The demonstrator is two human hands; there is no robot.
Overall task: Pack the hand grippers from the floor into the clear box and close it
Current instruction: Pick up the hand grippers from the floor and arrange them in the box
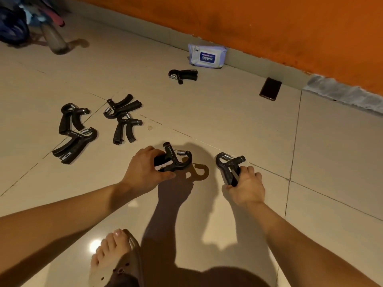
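We hold black spring-loaded hand gripper (175, 160) in left hand (145, 170), fingers curled round handles; right hand (245, 183) clenched on second black hand gripper (230, 165), spring end pointing away from us. Both lifted just off beige tiled floor (228, 121). Clear box not in view. Four loose black grippers (95, 125) lie left of left hand, long axes splayed; fifth (182, 75) beyond it, near wipes pack (207, 55). Left hand nearer the cluster.

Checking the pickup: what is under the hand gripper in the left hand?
Under the hand gripper held by the left hand lies only its shadow on bare floor tile. The hand covers its handle ends.
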